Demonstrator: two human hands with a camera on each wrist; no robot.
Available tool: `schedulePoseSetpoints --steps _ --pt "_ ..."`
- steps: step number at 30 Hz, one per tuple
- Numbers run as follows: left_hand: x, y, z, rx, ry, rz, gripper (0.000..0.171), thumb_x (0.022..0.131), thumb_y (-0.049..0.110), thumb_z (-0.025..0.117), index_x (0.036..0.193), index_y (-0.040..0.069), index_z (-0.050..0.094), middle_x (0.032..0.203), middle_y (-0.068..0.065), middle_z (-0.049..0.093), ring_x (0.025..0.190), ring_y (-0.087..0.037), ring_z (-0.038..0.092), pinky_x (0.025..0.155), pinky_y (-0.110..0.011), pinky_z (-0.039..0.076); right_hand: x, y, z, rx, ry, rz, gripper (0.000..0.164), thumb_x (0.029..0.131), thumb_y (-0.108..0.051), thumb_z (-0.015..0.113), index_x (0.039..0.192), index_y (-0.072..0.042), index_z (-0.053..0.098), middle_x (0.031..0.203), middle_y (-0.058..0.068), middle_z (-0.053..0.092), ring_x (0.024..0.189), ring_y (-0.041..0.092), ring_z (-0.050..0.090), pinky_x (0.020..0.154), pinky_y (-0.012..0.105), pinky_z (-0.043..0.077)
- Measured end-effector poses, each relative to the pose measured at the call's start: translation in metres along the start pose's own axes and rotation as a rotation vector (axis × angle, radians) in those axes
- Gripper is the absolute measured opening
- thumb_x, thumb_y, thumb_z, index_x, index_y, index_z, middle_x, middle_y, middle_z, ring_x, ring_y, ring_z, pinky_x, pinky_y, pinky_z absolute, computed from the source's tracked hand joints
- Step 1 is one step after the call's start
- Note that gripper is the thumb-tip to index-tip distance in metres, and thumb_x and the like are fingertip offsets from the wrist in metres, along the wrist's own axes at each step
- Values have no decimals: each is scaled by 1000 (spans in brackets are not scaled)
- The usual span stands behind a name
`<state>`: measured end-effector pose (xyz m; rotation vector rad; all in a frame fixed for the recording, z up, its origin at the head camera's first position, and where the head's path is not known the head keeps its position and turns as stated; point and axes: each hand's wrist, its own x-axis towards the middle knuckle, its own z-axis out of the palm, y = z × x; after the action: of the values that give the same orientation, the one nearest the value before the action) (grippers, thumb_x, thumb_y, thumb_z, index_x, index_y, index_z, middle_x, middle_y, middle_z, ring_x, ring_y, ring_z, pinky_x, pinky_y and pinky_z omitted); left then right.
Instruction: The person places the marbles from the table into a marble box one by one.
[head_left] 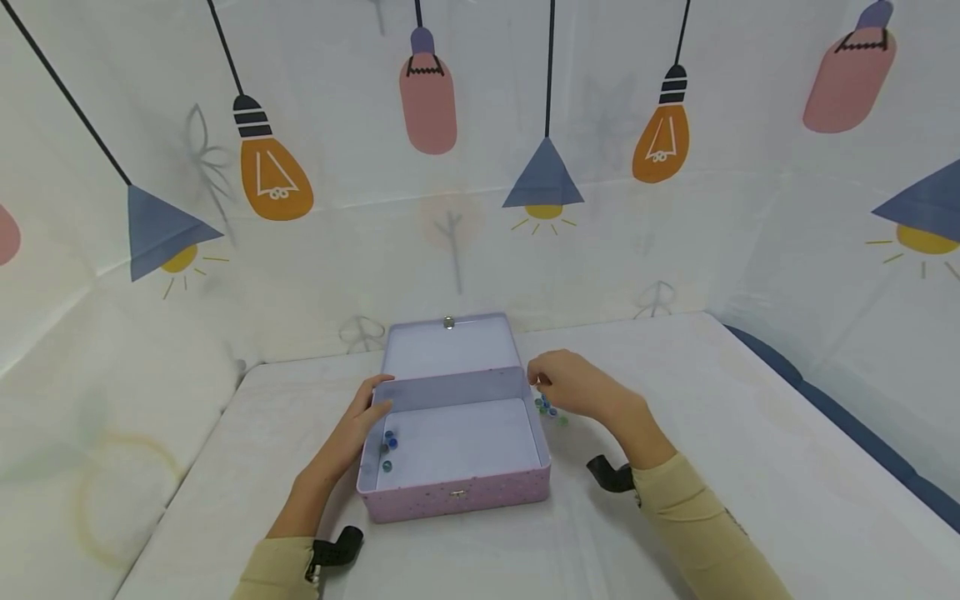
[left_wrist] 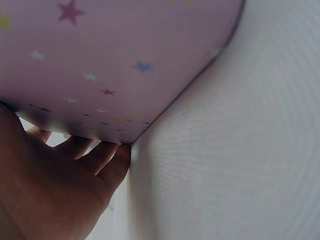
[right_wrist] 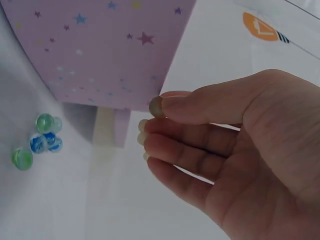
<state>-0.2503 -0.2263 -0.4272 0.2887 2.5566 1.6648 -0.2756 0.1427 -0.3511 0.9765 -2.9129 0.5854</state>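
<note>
A pale purple tin box [head_left: 461,493] with a star pattern stands on the table, its hinged lid [head_left: 453,346] laid back. My left hand [head_left: 352,437] grips the box's left wall, thumb over the rim and fingers along the outside [left_wrist: 75,185]. Inside, near that wall, lie several glass marbles [head_left: 392,443]. Just beyond the box's right wall, my right hand [head_left: 573,383] pinches a dull greenish marble [right_wrist: 156,107] between thumb and index finger, above the table. Below it, several blue and green marbles [right_wrist: 45,122] rest on the table beside the box.
White cloth covers the table [head_left: 675,400]. Behind it hangs a white curtain [head_left: 360,167] printed with lamps and bulbs. A dark blue edge [head_left: 825,400] runs along the table's right side. Black wrist mounts [head_left: 339,547] stick out from both sleeves.
</note>
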Motion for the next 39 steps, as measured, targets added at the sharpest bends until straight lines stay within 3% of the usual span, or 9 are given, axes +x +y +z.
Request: schedulePoseSetpoints --steps 4,11,18,26,31,39 --pt "0 0 0 -4 3 5 49 107 32 38 152 22 25 167 -11 11 156 -37 1 122 -64 5 0 -7 1 -11 43 -57 17 93 1 56 98 -7 69 94 3 69 83 13 58 76 31 53" --pt "1 -4 0 5 15 12 48 106 33 38 151 22 27 167 -11 13 156 -38 3 122 -65 6 2 -22 3 -3 79 -66 13 94 -2 59 98 -8 70 93 2 69 83 12 58 77 30 53" --pt "2 -5 0 12 23 20 48 106 34 38 151 23 27 167 -12 13 155 -40 3 121 -66 7 5 -33 16 -53 105 -189 17 92 3 58 93 -9 69 90 -1 67 83 11 58 75 27 53" --pt "3 -8 0 15 24 19 48 106 35 38 151 24 27 166 -11 13 155 -38 5 121 -65 8 11 -43 35 -91 50 -236 17 90 4 60 96 -8 71 96 2 71 89 14 65 76 26 55" --pt "2 -8 -1 4 17 29 49 106 35 39 151 22 27 167 -12 13 156 -38 4 122 -65 8 14 -48 47 -92 -7 -209 16 91 3 60 97 -6 71 98 1 71 89 13 64 77 27 55" --pt "2 -7 -1 -11 9 43 47 106 32 40 150 20 28 166 -12 15 156 -37 5 122 -63 8 14 -58 66 -188 -51 -205 13 94 -2 60 93 -10 71 85 -2 65 77 9 58 72 23 54"
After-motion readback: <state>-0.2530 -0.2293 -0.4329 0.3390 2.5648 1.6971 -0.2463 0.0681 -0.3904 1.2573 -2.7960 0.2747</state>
